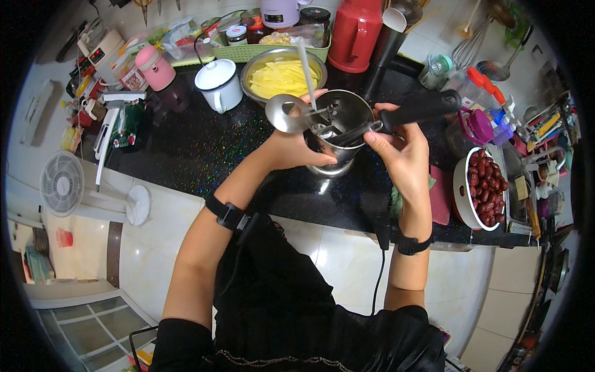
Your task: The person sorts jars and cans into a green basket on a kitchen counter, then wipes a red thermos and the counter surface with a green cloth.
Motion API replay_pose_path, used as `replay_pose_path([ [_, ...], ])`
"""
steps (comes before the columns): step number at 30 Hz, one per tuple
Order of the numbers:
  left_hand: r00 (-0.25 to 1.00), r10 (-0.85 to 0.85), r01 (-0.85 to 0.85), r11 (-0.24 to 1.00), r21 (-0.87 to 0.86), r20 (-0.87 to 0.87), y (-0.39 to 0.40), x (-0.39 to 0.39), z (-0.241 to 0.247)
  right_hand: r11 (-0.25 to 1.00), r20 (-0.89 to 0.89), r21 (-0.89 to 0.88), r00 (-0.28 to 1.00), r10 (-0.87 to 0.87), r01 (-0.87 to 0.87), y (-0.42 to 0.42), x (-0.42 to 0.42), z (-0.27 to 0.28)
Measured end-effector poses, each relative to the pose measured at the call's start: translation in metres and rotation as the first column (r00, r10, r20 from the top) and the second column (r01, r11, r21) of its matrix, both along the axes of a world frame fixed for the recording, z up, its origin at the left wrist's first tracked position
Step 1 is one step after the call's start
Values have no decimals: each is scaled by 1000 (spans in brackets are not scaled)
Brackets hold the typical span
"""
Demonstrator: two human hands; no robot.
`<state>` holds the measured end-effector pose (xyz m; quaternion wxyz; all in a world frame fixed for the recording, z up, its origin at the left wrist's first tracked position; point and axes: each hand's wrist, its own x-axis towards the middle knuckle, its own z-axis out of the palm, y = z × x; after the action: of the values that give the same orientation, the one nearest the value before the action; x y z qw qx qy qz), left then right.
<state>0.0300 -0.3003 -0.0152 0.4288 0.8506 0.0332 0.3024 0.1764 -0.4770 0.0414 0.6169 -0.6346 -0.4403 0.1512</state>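
Observation:
My left hand [297, 151] wraps around a stainless steel cup [341, 160], its thumb across the front. Inside the cup stand several utensils. A round metal utensil head [287, 114] juts over the left rim, and a pale slim handle [307, 69] rises near it. My right hand [402, 146] is at the cup's right rim, its fingers around a utensil with a thick black handle [420, 110]. That handle points up and right, while the other end reaches into the cup. The utensil's exact kind cannot be told.
Behind the cup sits a metal bowl of yellow cut strips [283, 79], beside a white lidded enamel mug [219, 86]. A red thermos jug [355, 37] stands at the back. On the right are a white colander of red dates [485, 188] and a purple-lidded jar [476, 125].

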Motion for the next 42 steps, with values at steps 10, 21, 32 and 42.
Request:
replay_pose_path([
  [10,999,-40,45,986,-162,34,-20,-38,16,994,352,102,936,-4,-34,-21,-28,6],
  [21,992,-23,2,987,-161,-126,-16,-46,15,998,298,-57,953,51,-36,15,-25,36],
  [32,995,-41,33,995,-91,-92,-6,-52,26,990,203,-62,970,136,-126,25,10,19],
  [42,961,-105,122,991,51,-255,9,-51,54,981,-89,17,977,196,-195,37,14,12],
])
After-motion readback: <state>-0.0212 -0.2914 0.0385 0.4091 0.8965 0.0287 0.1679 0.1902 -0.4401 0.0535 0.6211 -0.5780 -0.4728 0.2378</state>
